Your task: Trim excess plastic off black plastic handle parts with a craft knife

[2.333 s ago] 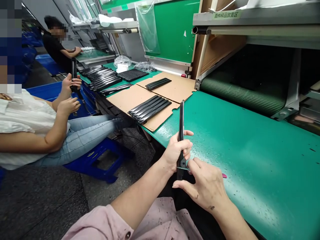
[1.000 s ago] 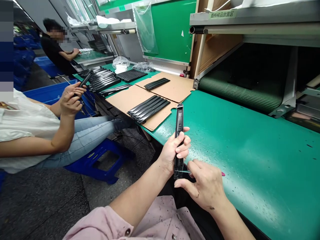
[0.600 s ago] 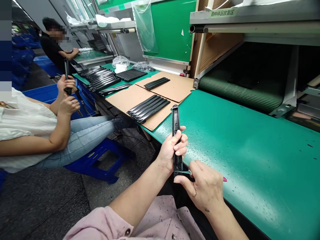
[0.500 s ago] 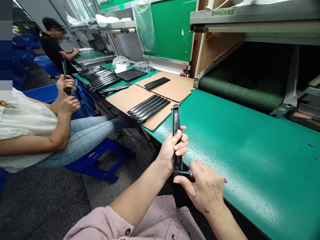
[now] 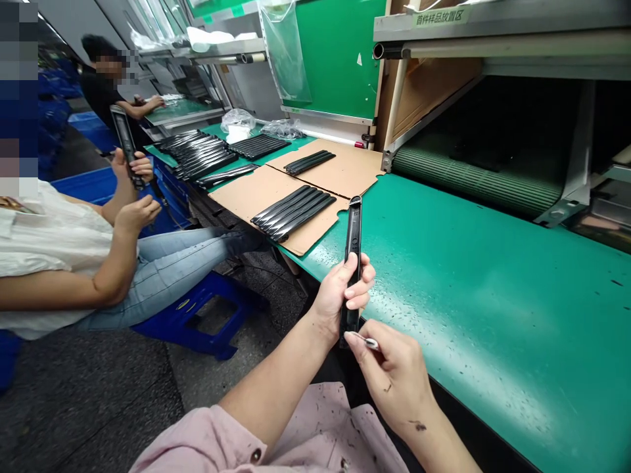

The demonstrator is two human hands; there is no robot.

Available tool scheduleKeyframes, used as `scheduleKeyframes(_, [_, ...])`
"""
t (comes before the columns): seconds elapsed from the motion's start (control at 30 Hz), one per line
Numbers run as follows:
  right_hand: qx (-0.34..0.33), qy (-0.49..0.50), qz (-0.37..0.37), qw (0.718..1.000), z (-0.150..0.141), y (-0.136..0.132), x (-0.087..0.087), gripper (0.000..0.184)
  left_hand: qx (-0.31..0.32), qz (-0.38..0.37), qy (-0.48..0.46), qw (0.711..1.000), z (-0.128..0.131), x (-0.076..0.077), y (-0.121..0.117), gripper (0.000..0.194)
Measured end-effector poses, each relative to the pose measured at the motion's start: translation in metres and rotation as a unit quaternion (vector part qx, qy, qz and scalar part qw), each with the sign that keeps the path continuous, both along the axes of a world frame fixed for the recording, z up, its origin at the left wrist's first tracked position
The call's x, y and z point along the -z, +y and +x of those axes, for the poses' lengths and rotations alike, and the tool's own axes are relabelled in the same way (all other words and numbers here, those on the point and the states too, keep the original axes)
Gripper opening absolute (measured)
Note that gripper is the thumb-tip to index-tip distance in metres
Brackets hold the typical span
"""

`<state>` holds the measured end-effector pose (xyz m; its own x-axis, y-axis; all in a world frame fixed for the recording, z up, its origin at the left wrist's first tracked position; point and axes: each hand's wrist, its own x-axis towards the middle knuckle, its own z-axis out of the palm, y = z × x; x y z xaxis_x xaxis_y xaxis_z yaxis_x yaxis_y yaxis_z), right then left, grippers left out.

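My left hand is wrapped round the middle of a long, narrow black plastic part, held tilted upright with its hollow, ribbed side toward me. At its lower end, my right hand is closed on a small trimming knife. The knife's tip lies at the part's bottom edge, by my right thumb; most of its handle is hidden in the hand. Beyond my hands, several similar black parts lie side by side on a cardboard sheet.
The green tabletop has black scraps scattered over it. A conveyor belt runs under a shelf at right. To the left, a seated co-worker holds a similar part. More black parts and plastic bags lie farther back.
The black part has shifted slightly up and right and turned a little in my left hand. My right hand has rotated and moved left, its knife still at the lower end.
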<state>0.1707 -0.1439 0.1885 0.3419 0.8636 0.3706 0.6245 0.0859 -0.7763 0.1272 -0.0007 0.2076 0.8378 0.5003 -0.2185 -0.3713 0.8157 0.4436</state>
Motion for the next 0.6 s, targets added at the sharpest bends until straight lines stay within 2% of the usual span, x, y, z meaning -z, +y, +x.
scheduleKeyframes(0.2, [-0.070,-0.159,0.096,0.980,-0.017,-0.012,-0.011,0.034,-0.052,0.108,0.033,0.992,0.000,0.004,0.004,0.033])
scheduleKeyframes(0.3, [-0.002,-0.106,0.040,0.994,-0.005,-0.021,-0.007,0.025,-0.056,0.168,0.047,0.983,-0.001,0.008,0.007,0.041])
scheduleKeyframes(0.4, [0.053,-0.038,-0.016,0.998,0.013,-0.023,0.000,0.030,-0.049,0.190,0.073,0.978,-0.003,0.014,0.005,0.045])
scheduleKeyframes(0.6, [0.069,0.015,0.034,0.997,0.016,-0.021,0.010,0.018,-0.058,0.210,0.117,0.969,-0.004,0.014,-0.001,0.047])
